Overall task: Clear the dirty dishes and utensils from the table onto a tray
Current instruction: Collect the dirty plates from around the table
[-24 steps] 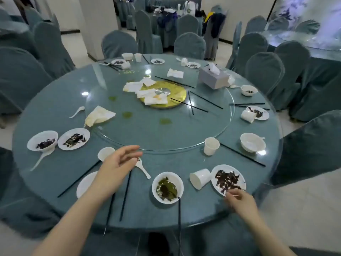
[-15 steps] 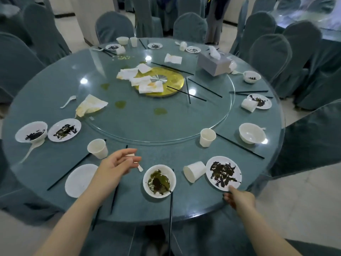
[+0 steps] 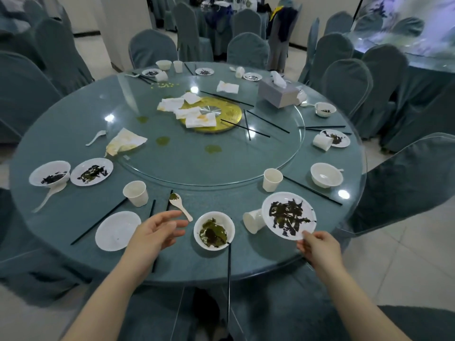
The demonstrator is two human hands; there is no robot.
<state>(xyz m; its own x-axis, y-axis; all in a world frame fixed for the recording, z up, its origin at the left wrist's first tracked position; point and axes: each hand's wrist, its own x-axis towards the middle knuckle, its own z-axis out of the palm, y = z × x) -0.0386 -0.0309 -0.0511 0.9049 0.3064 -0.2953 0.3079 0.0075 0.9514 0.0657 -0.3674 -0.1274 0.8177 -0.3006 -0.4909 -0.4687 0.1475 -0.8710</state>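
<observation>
Leftovers, dark and leafy, smear the white plate [image 3: 288,215] that my right hand [image 3: 317,245] pinches by its near rim, tilted up off the table [image 3: 61,134]. My left hand [image 3: 155,232] hovers with relaxed fingers beside a bowl [image 3: 213,230] holding greens. A cup [image 3: 253,220] lies tipped between bowl and plate.

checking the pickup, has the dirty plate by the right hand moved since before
Yes. The dirty plate now tilts up off the table, overlapping the tipped cup, pinched at its near rim by the right hand.
</observation>
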